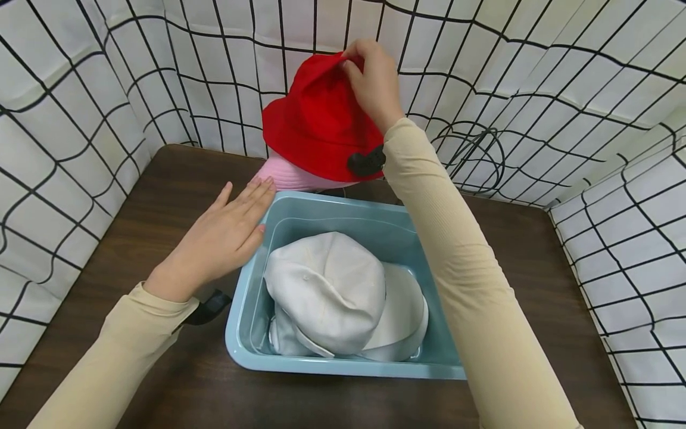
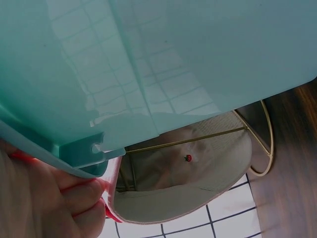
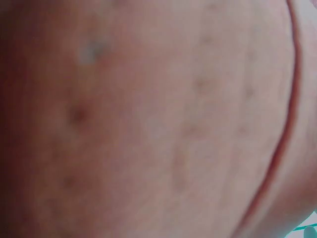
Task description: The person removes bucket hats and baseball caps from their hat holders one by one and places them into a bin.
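My right hand (image 1: 373,83) pinches the crown of a red bucket hat (image 1: 316,119) at the back. Below the red brim shows a pink brim (image 1: 295,174); in the left wrist view its hat appears from beneath, with a pale lining (image 2: 163,206) over a gold wire stand (image 2: 198,139). My left hand (image 1: 220,235) lies with straight fingers along the left rim of a light blue bin (image 1: 343,205), fingertips right at the pink brim. Inside the bin sit a white cap-like hat (image 1: 327,286) and another pale hat (image 1: 402,310). Blurred skin fills nearly all of the right wrist view.
Black wire grid panels (image 1: 225,71) backed in white stand along the back and both sides of the dark wooden table (image 1: 177,185). A loop of dark wire (image 1: 482,155) hangs against the back panel, right of the red hat.
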### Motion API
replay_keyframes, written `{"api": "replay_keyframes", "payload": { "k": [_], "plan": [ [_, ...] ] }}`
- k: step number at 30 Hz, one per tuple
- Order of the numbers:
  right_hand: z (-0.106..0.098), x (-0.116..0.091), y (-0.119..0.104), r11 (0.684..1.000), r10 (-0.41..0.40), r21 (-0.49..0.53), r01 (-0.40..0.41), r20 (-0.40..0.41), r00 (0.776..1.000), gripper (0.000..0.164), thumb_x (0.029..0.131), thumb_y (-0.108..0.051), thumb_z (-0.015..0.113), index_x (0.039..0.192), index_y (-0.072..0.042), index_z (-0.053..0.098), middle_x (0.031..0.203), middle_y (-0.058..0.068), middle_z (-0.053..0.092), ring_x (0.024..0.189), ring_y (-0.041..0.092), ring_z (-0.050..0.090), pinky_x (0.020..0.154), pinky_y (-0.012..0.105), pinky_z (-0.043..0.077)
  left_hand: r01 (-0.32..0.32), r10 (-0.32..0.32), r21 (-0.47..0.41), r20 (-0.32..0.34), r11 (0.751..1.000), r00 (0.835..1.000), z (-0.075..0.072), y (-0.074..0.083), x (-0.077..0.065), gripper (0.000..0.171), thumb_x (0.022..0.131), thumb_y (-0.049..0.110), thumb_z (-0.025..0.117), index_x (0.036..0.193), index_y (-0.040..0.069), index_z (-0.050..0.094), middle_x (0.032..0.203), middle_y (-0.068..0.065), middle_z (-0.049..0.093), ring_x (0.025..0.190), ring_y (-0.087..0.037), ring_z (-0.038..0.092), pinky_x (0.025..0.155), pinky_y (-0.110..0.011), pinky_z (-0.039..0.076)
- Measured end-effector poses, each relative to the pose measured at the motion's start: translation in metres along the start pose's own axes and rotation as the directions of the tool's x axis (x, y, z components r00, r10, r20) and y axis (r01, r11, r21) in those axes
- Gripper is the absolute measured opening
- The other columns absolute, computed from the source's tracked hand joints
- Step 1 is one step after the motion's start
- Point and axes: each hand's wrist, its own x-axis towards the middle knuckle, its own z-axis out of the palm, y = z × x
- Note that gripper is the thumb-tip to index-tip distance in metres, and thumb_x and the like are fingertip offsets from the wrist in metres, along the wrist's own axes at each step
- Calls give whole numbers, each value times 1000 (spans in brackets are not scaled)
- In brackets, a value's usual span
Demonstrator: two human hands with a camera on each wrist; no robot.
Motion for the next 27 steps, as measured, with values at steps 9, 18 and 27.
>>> {"api": "replay_keyframes", "payload": {
  "k": [9, 18, 27],
  "plan": [
    [-7, -2, -2, 998, 31, 47, -32, 4, 999, 14, 100, -22, 45, 107, -12, 51, 111, 3, 58, 95, 10, 48, 83, 16, 40, -3, 3, -2, 2, 1000, 1000, 0, 0, 0, 62, 93, 24, 47, 146, -3, 28, 152, -18, 25, 141, -32, 18, 113, -53, 6],
    [-20, -3, 5, 946, 43, 320, -45, 15, 999, 10, 98, -22, 48, 102, -13, 48, 104, 1, 56, 92, 8, 50, 82, 20, 45, -11, 11, -1, -5, 1000, 1000, 0, -1, 0, 61, 93, 22, 47, 145, -3, 29, 152, -19, 25, 141, -33, 19, 112, -55, 8],
    [-27, -5, 10, 905, 31, 426, -20, -20, 999, 15, 95, -19, 55, 102, -8, 62, 95, 1, 58, 86, 9, 52, 77, 21, 44, -7, 7, 3, 2, 1000, 1000, -1, -1, 0, 61, 93, 23, 47, 146, -3, 29, 152, -19, 25, 140, -34, 21, 113, -53, 6]
  ]
}}
